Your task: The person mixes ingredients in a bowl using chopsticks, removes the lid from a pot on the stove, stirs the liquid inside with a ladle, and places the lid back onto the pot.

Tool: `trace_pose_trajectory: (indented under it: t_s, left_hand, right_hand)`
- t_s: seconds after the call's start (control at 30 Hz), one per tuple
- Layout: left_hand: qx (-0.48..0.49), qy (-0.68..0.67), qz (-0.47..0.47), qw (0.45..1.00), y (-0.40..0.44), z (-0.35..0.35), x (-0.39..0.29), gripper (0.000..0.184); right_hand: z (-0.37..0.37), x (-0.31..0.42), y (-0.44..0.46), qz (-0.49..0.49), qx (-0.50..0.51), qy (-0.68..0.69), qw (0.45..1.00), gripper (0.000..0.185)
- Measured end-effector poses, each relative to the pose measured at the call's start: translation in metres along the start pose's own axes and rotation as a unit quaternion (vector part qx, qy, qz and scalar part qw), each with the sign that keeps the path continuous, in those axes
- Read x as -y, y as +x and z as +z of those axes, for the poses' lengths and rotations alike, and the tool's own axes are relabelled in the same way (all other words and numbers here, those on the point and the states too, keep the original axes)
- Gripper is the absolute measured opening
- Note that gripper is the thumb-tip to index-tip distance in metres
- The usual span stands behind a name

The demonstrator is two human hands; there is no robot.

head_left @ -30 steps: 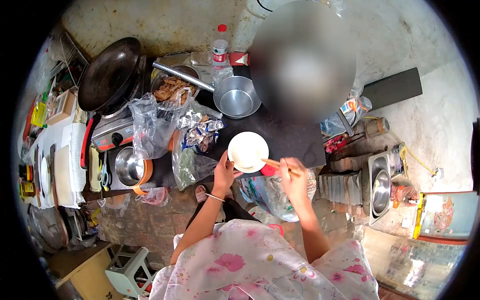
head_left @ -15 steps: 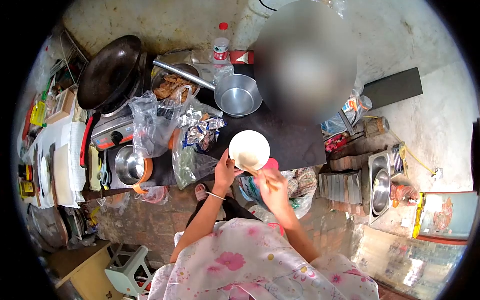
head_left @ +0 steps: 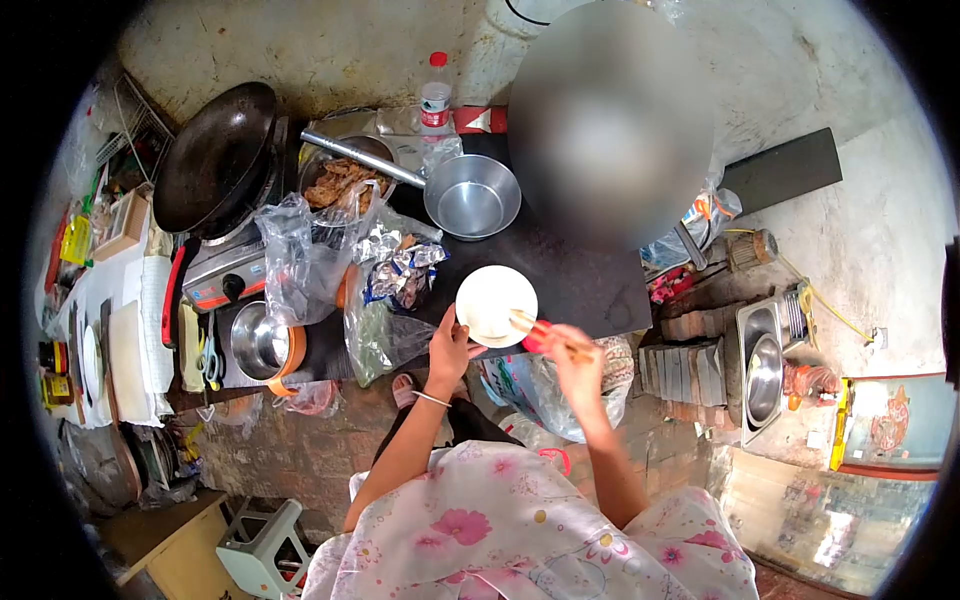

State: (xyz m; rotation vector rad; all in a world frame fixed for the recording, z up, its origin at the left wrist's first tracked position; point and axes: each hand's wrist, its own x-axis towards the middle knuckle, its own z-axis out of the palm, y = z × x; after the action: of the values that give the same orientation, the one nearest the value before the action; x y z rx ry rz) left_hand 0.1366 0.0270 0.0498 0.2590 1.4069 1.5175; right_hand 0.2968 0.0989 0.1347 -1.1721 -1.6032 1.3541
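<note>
A white bowl (head_left: 492, 300) is held by its left rim in my left hand (head_left: 450, 350), over the front edge of the dark table (head_left: 590, 285). Closed round wooden chopsticks (head_left: 548, 335), my right hand (head_left: 577, 368) is to the right of the bowl, and the chopstick tips are inside it. Something pale lies in the bowl, too unclear to name. A red object (head_left: 536, 336) sits beside the bowl, partly behind the chopsticks. Beyond the bowl stands a metal saucepan (head_left: 472, 197).
Plastic bags (head_left: 385, 325), a steel pot with an orange rim (head_left: 262, 342), a stove (head_left: 222, 275) and a wok (head_left: 215, 160) are to the left. A bottle (head_left: 435, 98) stands at the back. A sink (head_left: 762, 370) is at right.
The chopsticks and my right hand moved left and inward, then back right. My left hand has stayed nearly still, holding the bowl.
</note>
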Motion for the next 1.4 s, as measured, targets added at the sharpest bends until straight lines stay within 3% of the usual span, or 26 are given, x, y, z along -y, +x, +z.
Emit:
trace_pose_trajectory:
  t_s: [0.1,0.2,0.3,0.5,0.57,0.63,0.7,0.77,0.83,0.87,0.9,1.03,1.1,1.17,1.23,1.37,1.4]
  left_hand:
    - [0.002,-0.013,-0.007,1.000,-0.002,0.003,-0.003,0.044]
    - [-0.001,-0.016,-0.010,1.000,-0.001,0.001,-0.001,0.044]
    - [0.000,-0.011,-0.005,1.000,0.000,0.002,0.000,0.044]
    - [-0.007,-0.012,-0.027,1.000,-0.003,0.003,-0.006,0.044]
    - [-0.008,-0.023,-0.022,0.999,-0.002,0.004,-0.005,0.044]
    - [-0.010,-0.030,-0.021,0.999,-0.003,0.005,-0.005,0.044]
    - [-0.009,-0.018,-0.021,1.000,-0.005,0.005,-0.008,0.043]
    - [-0.006,-0.005,-0.020,1.000,-0.004,0.005,-0.009,0.043]
    - [0.004,-0.022,-0.015,1.000,-0.004,0.003,-0.008,0.043]
    - [0.005,-0.017,-0.027,0.999,-0.004,0.003,-0.009,0.044]
    - [0.007,-0.015,-0.025,1.000,-0.004,0.004,-0.009,0.044]
    - [-0.001,-0.017,-0.023,1.000,-0.004,0.004,-0.006,0.043]
    - [0.008,-0.010,-0.007,1.000,-0.006,0.004,-0.009,0.042]
    - [0.014,-0.020,-0.010,1.000,-0.005,0.000,-0.004,0.042]
    - [0.018,-0.034,-0.008,0.999,-0.002,0.000,-0.003,0.042]
    - [0.011,-0.036,-0.009,0.999,-0.004,0.001,-0.004,0.043]
    - [0.005,-0.026,-0.011,1.000,-0.005,0.001,-0.005,0.044]
  right_hand:
    - [0.009,0.011,-0.006,-0.009,0.053,-0.014,0.998,0.013]
    - [0.002,0.035,0.017,-0.191,0.008,-0.181,0.965,0.009]
    - [-0.014,0.052,0.003,-0.116,0.087,-0.238,0.960,0.007]
    - [0.022,0.042,-0.008,-0.124,0.099,-0.128,0.979,0.011]
    - [0.002,0.050,0.006,-0.112,0.060,-0.230,0.965,0.012]
    - [-0.010,0.057,0.005,-0.106,0.105,-0.276,0.950,0.013]
    - [0.008,0.049,-0.015,-0.073,0.151,-0.211,0.963,0.014]
    - [0.033,0.047,-0.014,-0.151,0.141,-0.160,0.965,0.014]
    - [0.026,0.038,0.002,-0.083,0.131,-0.131,0.979,0.013]
    - [0.017,0.037,0.012,-0.154,0.083,-0.161,0.971,0.011]
    - [0.007,0.033,0.017,-0.123,0.061,-0.184,0.973,0.011]
    - [0.001,0.038,-0.010,-0.082,0.129,-0.152,0.977,0.014]
    - [0.017,0.031,-0.012,-0.116,0.151,-0.144,0.971,0.017]
    - [0.016,0.036,-0.001,-0.044,0.124,-0.118,0.984,0.016]
    - [0.002,0.046,0.011,-0.127,0.044,-0.162,0.978,0.010]
    - [0.001,0.047,-0.013,-0.068,0.145,-0.183,0.970,0.013]
    - [0.015,0.036,-0.021,-0.103,0.147,-0.202,0.963,0.016]
